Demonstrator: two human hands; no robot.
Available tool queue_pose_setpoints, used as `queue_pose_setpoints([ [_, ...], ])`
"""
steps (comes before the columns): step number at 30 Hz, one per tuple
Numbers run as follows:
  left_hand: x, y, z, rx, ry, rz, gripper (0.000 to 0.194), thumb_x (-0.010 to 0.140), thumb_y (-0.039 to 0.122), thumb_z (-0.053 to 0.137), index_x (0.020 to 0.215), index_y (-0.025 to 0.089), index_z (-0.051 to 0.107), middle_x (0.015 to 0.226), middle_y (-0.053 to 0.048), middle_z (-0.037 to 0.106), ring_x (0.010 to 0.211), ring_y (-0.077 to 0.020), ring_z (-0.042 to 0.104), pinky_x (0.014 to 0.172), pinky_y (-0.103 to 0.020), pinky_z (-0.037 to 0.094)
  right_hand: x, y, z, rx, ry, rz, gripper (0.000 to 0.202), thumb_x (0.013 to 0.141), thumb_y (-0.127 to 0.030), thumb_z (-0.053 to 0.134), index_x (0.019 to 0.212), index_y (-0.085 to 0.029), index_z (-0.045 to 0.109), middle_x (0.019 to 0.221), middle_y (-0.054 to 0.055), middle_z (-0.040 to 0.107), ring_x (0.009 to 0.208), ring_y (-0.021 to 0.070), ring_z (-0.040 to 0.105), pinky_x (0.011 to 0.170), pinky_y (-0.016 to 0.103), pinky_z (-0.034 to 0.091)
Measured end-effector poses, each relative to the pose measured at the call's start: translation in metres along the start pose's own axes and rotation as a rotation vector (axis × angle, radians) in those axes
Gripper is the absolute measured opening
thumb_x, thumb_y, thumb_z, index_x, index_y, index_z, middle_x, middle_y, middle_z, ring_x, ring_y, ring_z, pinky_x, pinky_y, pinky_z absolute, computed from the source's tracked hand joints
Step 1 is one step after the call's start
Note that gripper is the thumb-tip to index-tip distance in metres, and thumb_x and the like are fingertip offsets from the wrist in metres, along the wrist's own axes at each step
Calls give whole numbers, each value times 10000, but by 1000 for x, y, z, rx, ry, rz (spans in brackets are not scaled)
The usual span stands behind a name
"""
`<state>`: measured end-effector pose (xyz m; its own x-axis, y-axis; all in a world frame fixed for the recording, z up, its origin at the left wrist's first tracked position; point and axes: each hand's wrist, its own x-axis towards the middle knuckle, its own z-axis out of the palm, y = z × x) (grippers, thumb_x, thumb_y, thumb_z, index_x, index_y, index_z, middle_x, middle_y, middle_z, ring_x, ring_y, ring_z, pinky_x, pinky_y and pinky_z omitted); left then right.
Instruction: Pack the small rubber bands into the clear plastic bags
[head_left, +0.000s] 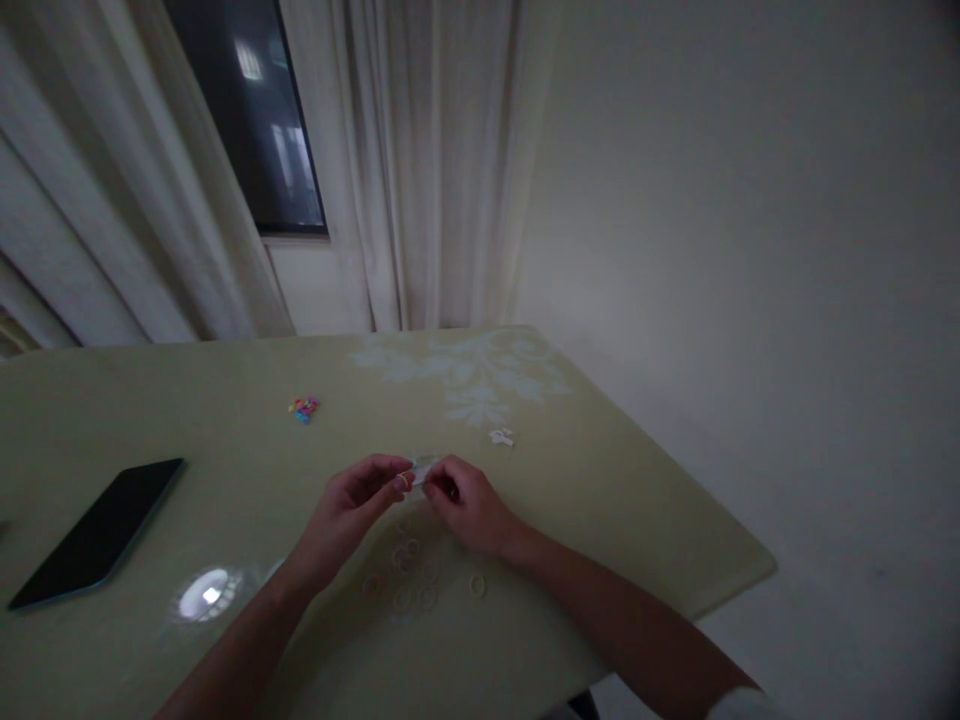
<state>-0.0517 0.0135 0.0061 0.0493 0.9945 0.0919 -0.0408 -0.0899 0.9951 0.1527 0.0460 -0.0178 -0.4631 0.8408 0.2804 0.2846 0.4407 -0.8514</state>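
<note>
My left hand (pixel 360 500) and my right hand (pixel 466 502) meet above the table, fingertips almost touching. Between them is a small whitish flat piece (pixel 423 472), partly see-through; its kind is too small and dim to tell. Both hands pinch it, the left from one side and the right from the other. A thin pale loop (pixel 403 480) shows at my left thumb and fingertips. Just below the hands, several thin pale rings (pixel 403 600) lie loosely on the table, some overlapping. One ring (pixel 478 586) lies apart to their right.
A light green table (pixel 637 500) carries a white leaf pattern at its far end. On it are a little heap of colourful pieces (pixel 304 409), several small white pieces (pixel 502 437) and a dark tablet (pixel 101 535) at the left. Curtains and a wall stand behind.
</note>
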Motion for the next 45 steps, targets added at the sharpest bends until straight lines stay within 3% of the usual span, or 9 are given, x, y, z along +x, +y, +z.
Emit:
queue_pose_setpoints([
  [8, -2, 0, 4, 57, -34, 83, 224, 822, 395, 839, 923, 197, 812, 873, -59, 819, 791, -194, 757, 740, -266, 612, -3, -9, -5, 499, -14, 108, 395, 937, -575, 651, 964, -185, 596, 729, -38, 505, 620, 105, 451, 570, 231, 384],
  [14, -1, -6, 2, 136, -45, 188, 203, 864, 338, 784, 1014, 210, 833, 842, -46, 815, 762, -178, 765, 741, -256, 628, -3, -10, -2, 611, -28, 97, 386, 923, -555, 700, 943, -180, 614, 706, -47, 507, 587, 85, 413, 542, 225, 339],
  [17, -2, -7, 3, 110, -49, 171, 185, 854, 310, 795, 1007, 209, 816, 824, -33, 813, 742, -167, 765, 720, -242, 629, -3, -9, -1, 667, -56, 136, 403, 908, -570, 712, 949, -181, 617, 714, -45, 530, 568, 78, 409, 525, 226, 320],
  [23, -2, -7, 6, 27, -68, 134, 163, 841, 308, 819, 941, 190, 768, 869, -43, 819, 792, -174, 783, 738, -240, 637, -3, -5, 2, 659, -36, 168, 434, 890, -592, 718, 948, -170, 632, 680, -57, 511, 543, 73, 401, 506, 230, 300],
  [32, -3, -7, 8, 130, -42, 159, 197, 860, 319, 788, 1027, 229, 841, 902, -46, 850, 787, -187, 800, 760, -254, 653, -2, -2, 4, 644, -25, 177, 415, 900, -576, 715, 954, -171, 640, 678, -55, 520, 535, 70, 397, 499, 229, 296],
  [45, -7, -11, 15, 232, 76, 305, 135, 875, 309, 769, 970, 241, 836, 869, -34, 846, 744, -181, 799, 731, -248, 654, -3, -6, 5, 649, 7, 200, 399, 895, -566, 714, 942, -179, 625, 661, -59, 509, 534, 81, 390, 514, 231, 317],
])
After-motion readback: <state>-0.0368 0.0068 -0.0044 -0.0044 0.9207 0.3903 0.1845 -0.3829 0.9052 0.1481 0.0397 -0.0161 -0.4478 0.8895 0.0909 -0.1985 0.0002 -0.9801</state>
